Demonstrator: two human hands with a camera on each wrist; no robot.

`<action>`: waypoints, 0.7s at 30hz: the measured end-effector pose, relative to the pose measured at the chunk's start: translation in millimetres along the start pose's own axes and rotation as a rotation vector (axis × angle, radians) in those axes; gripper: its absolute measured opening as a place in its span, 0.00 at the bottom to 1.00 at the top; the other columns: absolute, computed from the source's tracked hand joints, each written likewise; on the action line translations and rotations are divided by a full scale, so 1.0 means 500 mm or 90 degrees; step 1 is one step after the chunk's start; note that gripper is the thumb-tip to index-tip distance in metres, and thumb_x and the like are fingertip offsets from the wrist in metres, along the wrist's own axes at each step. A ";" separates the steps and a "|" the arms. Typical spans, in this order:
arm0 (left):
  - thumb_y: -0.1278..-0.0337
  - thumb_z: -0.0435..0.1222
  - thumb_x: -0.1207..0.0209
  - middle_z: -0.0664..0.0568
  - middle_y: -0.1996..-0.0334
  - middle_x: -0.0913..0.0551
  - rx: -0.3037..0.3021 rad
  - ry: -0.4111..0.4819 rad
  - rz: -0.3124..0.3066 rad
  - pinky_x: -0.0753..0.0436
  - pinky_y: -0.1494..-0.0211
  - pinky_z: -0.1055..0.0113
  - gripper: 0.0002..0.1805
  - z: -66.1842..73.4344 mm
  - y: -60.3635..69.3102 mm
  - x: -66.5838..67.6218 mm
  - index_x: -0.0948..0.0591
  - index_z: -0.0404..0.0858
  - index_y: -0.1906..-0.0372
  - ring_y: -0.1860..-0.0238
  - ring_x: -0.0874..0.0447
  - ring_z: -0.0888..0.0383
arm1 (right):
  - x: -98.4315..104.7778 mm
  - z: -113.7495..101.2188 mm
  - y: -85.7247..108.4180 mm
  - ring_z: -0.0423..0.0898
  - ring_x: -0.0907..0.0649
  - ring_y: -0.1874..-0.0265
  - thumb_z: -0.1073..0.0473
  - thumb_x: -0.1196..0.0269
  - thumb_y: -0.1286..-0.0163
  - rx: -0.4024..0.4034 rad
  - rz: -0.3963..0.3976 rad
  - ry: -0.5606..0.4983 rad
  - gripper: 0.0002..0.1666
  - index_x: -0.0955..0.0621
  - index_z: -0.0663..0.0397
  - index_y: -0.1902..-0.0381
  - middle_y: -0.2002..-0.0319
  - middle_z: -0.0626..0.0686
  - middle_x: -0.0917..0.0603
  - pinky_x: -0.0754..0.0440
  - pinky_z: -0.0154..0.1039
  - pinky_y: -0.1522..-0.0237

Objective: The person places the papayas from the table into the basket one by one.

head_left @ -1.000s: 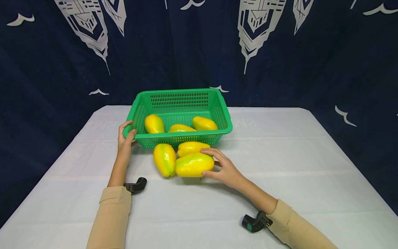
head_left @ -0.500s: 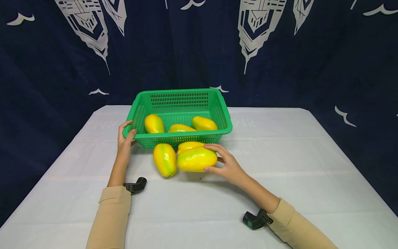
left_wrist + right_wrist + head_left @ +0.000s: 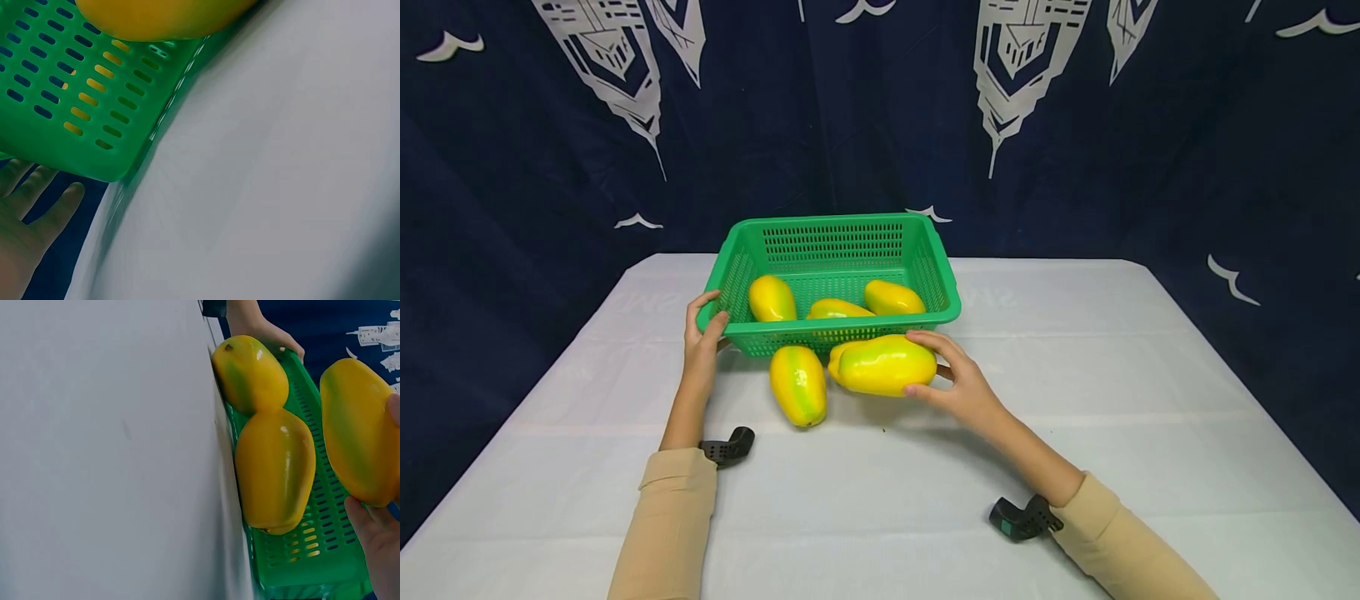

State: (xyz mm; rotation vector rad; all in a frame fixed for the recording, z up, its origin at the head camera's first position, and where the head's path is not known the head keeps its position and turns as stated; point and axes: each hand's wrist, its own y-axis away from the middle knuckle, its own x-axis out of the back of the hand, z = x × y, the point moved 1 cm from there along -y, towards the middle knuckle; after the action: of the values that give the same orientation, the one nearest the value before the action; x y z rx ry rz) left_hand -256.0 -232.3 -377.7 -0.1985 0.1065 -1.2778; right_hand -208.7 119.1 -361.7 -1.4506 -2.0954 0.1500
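A green basket (image 3: 842, 327) holds three yellow mangoes, one of them at its left (image 3: 772, 298). My left hand (image 3: 701, 340) grips the basket's left front corner, thumb on the rim; its fingers also show in the left wrist view (image 3: 37, 206). In my right hand (image 3: 958, 385) a yellow-green mango (image 3: 883, 365) is pinched by its right end, raised in front of the basket. That mango partly covers another (image 3: 837, 360) behind it. Upright beside them on the table lies one more mango (image 3: 797, 386). The right wrist view shows the held mango (image 3: 359, 434) apart from two others.
A white cloth covers the table (image 3: 1120, 400). Behind it hangs a dark blue curtain (image 3: 850, 125) with white drawings. Each wrist wears a black device, the left one (image 3: 730, 447) resting near the table's left half.
My right hand has lifted the mango and carried it up and to the right, nearer the basket's front. The left hand and the basket have stayed in place.
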 end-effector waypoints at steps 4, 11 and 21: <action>0.38 0.42 0.54 0.51 0.37 0.42 0.002 0.011 0.002 0.32 0.50 0.66 0.23 0.002 0.000 -0.001 0.38 0.51 0.38 0.49 0.35 0.56 | 0.012 -0.003 -0.004 0.40 0.31 0.42 0.64 0.33 0.46 -0.006 0.015 0.001 0.37 0.32 0.50 0.38 0.40 0.51 0.32 0.27 0.40 0.44; 0.38 0.41 0.54 0.51 0.40 0.40 0.001 0.019 0.006 0.31 0.53 0.69 0.22 0.000 -0.001 -0.001 0.38 0.51 0.38 0.51 0.34 0.56 | 0.028 -0.006 -0.010 0.46 0.32 0.41 0.65 0.34 0.46 -0.019 0.051 0.005 0.37 0.33 0.50 0.38 0.39 0.52 0.33 0.28 0.46 0.44; 0.38 0.41 0.54 0.51 0.37 0.43 0.001 0.019 0.006 0.32 0.52 0.68 0.22 0.001 -0.001 -0.002 0.37 0.51 0.38 0.49 0.36 0.54 | 0.046 0.001 -0.013 0.45 0.33 0.40 0.63 0.35 0.44 -0.041 0.089 0.030 0.36 0.34 0.48 0.37 0.37 0.49 0.35 0.28 0.29 0.46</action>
State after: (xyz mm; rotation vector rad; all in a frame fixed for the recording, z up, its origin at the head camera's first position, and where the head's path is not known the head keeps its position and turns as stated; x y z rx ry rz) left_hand -256.5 -231.4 -377.3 -0.1773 0.1321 -1.2724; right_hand -219.9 136.8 -350.1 -1.6243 -1.9775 0.1038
